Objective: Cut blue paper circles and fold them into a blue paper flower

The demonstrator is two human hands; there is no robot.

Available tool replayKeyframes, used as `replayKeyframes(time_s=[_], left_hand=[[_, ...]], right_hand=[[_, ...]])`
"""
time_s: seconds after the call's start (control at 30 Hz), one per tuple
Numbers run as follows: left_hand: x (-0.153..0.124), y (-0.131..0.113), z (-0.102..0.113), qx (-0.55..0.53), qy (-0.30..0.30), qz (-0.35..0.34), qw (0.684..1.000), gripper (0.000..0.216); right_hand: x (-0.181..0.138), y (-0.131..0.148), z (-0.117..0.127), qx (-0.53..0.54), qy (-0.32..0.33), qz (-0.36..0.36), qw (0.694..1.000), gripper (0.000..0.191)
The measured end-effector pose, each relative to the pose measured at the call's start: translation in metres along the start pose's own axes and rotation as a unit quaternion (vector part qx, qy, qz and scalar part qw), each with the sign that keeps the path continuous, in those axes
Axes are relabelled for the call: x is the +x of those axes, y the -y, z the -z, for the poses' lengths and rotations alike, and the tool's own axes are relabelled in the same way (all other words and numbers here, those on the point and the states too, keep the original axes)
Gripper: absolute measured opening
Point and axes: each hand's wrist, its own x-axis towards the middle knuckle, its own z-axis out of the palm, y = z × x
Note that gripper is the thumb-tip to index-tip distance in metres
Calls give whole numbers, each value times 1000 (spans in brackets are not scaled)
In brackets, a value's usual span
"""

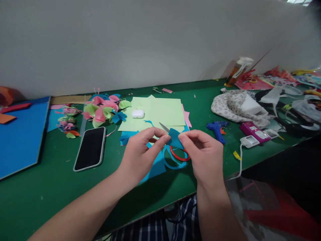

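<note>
Several paper flowers (100,112) look finished, left of centre — while mid-frame the left hand (136,155) and right hand (207,154) pinch a blue paper piece (175,139), seemingly unfinished, over red-handled scissors (179,158).

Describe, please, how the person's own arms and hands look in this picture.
The left hand and right hand are bare, without gloves. No sleeve shows on the left arm or right arm, and I see no watch, bracelet, ring or marking on either.
</note>
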Motion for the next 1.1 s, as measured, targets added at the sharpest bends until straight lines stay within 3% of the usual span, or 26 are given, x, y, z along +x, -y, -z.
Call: replayKeyframes(time_s=[0.73, 1.1], left_hand=[[0, 3, -1, 10, 32, 19, 999, 11], [1, 0, 1, 76, 45, 2, 996, 11]], right_hand=[[2, -2, 4, 15, -18, -7, 1000, 5], [3, -3, 3, 13, -25, -12, 1000, 6]])
